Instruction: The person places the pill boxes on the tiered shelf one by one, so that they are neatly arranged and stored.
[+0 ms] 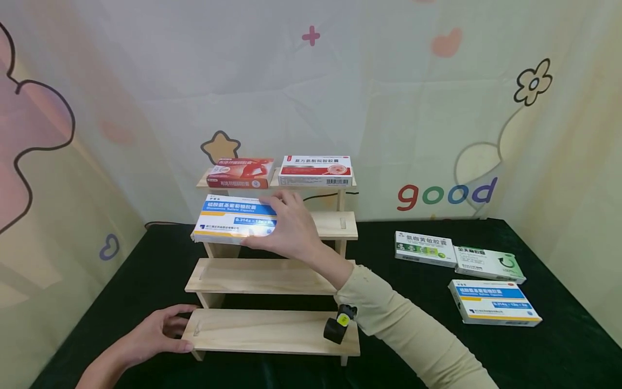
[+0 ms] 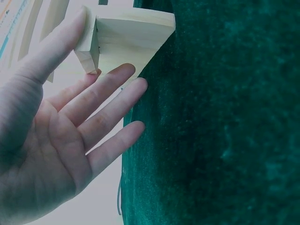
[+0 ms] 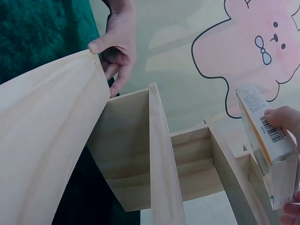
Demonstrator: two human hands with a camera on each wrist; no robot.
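Note:
A stepped wooden display rack point(image 1: 272, 276) stands in the middle of the table. My right hand point(image 1: 295, 227) grips a blue-and-white medicine box point(image 1: 233, 219) by its right end, thumb at the front edge and fingers at the back. That box tilts face-up over the left part of the second-highest step. In the right wrist view the box point(image 3: 262, 122) shows its barcode side. My left hand point(image 1: 157, 334) holds the left end of the lowest step, thumb at the front corner and index finger at the back one; its other fingers point(image 2: 112, 112) extend loosely under the board.
On the top step lie a red medicine box point(image 1: 240, 173) and a white-and-red one point(image 1: 316, 172). To the right on the dark green cloth point(image 1: 389, 302) are two green-and-white boxes point(image 1: 425, 248) and another blue-and-white box point(image 1: 494, 302). A printed curtain point(image 1: 369, 108) hangs behind.

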